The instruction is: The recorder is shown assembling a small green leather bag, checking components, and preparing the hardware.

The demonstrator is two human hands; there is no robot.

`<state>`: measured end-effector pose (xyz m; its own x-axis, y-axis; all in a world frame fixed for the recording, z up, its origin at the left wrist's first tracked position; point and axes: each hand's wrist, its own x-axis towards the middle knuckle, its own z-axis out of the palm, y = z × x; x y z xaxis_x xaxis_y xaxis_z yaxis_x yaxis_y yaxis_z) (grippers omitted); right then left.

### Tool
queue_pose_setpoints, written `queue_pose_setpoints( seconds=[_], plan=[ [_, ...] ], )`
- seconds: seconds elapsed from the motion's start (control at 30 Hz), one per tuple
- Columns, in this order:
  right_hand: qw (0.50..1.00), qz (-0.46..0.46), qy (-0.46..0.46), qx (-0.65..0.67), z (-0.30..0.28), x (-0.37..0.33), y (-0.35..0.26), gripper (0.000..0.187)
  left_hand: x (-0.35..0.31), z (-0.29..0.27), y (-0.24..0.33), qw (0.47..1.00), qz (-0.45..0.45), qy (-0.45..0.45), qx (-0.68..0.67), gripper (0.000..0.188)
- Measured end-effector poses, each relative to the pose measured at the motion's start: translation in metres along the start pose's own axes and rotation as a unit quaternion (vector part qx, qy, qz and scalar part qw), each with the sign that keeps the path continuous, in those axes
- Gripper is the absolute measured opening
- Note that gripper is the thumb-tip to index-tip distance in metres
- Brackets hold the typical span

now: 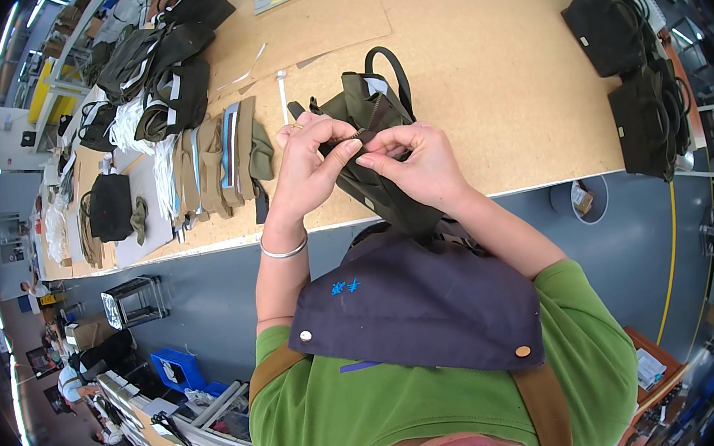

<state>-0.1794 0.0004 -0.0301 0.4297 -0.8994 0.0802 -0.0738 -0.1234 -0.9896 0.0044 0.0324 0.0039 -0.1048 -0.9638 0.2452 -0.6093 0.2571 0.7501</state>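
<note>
A dark olive handbag (387,196) rests tilted at the table's near edge, against my apron. Its black loop handle (400,77) stands up on the far side, and a pale lining shows in the opening. My left hand (310,165) pinches the bag's zipper (378,116) near one end, thumb against bent fingers. Close beside it, my right hand (422,163) also pinches the zipper with thumb and forefinger. The two sets of fingertips nearly meet. What exactly lies between them is partly hidden by the fingers.
Stacks of olive and brown cut fabric pieces (212,164) lie to the left, with dark bags (173,99) heaped behind. More finished dark bags (643,114) stand along the table's right edge. A round bin (580,203) is on the floor below the table (489,73).
</note>
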Motion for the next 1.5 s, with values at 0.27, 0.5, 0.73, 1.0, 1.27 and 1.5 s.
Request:
queue_pose_setpoints(
  seconds=[0.27,0.5,0.73,1.0,1.27,1.5],
  plan=[
    [0.998,-0.031,-0.009,-0.06,0.001,0.001,0.005,0.014,0.002,0.005,0.001,1.0,0.01,-0.017,0.019,0.01],
    [1.0,0.0,-0.028,0.01,-0.004,0.002,-0.001,0.013,0.009,0.001,0.002,0.994,-0.016,-0.055,0.092,0.01],
    [1.0,-0.014,-0.025,0.006,-0.005,0.004,0.005,0.015,0.016,-0.015,-0.007,0.993,-0.037,-0.109,-0.022,0.01],
    [0.998,-0.007,-0.028,-0.062,-0.01,0.006,0.0,0.017,0.014,-0.01,0.005,0.995,-0.01,-0.064,0.07,0.011],
    [0.99,-0.111,-0.031,-0.079,-0.025,0.017,-0.005,0.016,0.013,-0.008,0.001,0.998,-0.023,-0.061,0.025,0.011],
    [0.97,0.001,-0.241,-0.016,-0.053,0.055,0.007,0.02,0.018,-0.008,-0.001,0.993,0.035,-0.07,0.086,0.015]
  ],
)
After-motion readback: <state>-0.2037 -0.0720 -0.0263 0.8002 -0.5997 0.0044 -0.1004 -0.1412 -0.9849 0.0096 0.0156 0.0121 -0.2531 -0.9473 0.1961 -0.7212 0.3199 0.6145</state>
